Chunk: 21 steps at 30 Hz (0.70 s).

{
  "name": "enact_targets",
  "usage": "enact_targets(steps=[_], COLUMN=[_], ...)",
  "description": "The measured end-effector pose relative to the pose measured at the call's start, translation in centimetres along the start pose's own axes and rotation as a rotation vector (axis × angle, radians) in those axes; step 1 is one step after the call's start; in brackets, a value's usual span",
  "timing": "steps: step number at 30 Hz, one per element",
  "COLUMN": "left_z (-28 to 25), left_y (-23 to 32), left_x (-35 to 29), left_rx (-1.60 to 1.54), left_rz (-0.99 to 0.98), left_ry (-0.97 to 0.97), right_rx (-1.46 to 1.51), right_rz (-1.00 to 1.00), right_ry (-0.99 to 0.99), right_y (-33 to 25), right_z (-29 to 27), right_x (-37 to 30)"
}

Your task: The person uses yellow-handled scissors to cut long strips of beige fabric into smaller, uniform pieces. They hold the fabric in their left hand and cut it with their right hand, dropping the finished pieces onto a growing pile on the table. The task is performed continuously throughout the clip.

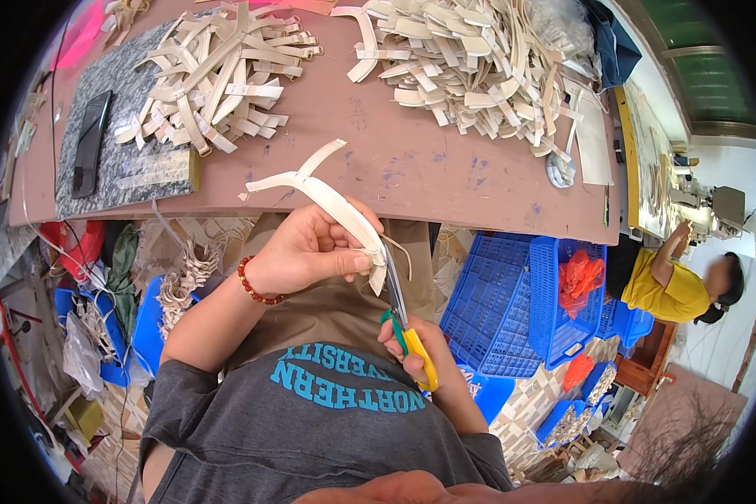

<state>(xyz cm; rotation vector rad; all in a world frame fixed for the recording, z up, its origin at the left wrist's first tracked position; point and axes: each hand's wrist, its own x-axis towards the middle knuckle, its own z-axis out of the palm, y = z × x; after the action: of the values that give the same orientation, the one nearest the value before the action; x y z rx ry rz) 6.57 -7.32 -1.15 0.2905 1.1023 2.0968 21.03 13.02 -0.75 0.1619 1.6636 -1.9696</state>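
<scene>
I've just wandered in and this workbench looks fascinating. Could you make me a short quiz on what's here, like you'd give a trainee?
1. Multiple choice: which handle colours do the scissors in the person's right hand have?
A) red and blue
B) green and yellow
C) black and white

2. True or false: the black phone lies on the speckled stone slab.

3. Short answer: which hand holds the forked cream strap?

Key:
1. B
2. True
3. The left hand
</scene>
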Motion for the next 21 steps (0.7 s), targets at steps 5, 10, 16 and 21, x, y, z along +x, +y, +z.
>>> enact_targets(steps=[5, 10, 16, 21], left_z=[-0.3, -0.3, -0.4, -0.3], left_y=[-0.1, -0.1, 0.1, 0.3], left_x=[0.0, 0.0, 0.0, 0.1], left_rx=[0.016, 0.018, 0.047, 0.081], left_rz=[0.005, -0.009, -0.025, -0.030], left_ry=[0.003, 0.007, -0.018, -0.042], right_rx=[-0.221, -0.485, -0.560, -0.541], right_rz=[0.024, 0.067, 0.068, 0.056], right_ry=[0.066, 0.166, 0.170, 0.141], right_y=[-0.1, -1.0, -1.2, -1.0], right_z=[-0.5, -0.3, -0.6, -1.1], right_x=[-0.3, -0.3, -0.6, -0.6])
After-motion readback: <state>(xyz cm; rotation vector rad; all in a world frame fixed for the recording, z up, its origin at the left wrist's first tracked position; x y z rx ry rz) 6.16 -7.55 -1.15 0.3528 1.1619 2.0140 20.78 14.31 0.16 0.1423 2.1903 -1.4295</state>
